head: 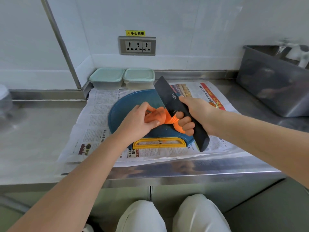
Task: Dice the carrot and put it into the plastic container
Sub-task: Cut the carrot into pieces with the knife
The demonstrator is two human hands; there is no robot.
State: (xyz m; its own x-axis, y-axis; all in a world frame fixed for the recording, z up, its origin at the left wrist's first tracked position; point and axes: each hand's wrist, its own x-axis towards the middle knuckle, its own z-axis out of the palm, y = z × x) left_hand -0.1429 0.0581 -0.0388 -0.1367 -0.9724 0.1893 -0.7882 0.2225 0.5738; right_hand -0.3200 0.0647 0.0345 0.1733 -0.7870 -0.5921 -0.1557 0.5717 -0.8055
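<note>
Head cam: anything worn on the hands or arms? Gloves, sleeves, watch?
Nothing visible: left hand and right hand are ungloved, with no rings showing. Left forearm and right forearm are uncovered to the frame edge, with no sleeves, watch or bands.

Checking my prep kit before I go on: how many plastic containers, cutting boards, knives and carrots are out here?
lidded plastic containers: 2
blue cutting board: 1
black knife: 1
carrot, partly sliced: 1
Total: 5
</note>
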